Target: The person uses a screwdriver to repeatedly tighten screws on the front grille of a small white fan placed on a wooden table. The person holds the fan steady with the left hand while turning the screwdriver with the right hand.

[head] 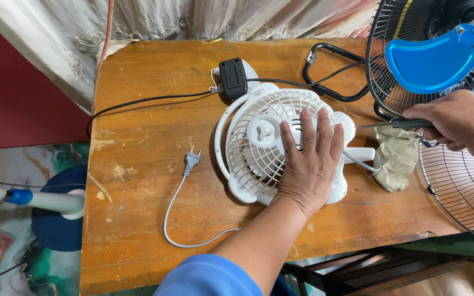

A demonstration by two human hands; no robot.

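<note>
A small white table fan (259,137) lies face up on a worn wooden table (138,219). My left hand (309,159) rests flat on its white grille, fingers spread, pressing it down. My right hand (459,123) is at the right, closed around a screwdriver (396,124) whose thin shaft points left toward the fan's right edge. The fan's grey cord runs to a two-pin plug (192,160) lying loose on the table.
A large black wire fan guard with a blue blade (434,57) stands at the right, another guard (462,186) lower right. A crumpled cloth (399,159), black adapter (232,78) with black cable, black bent tube (330,71), curtain behind, fan stand at left floor.
</note>
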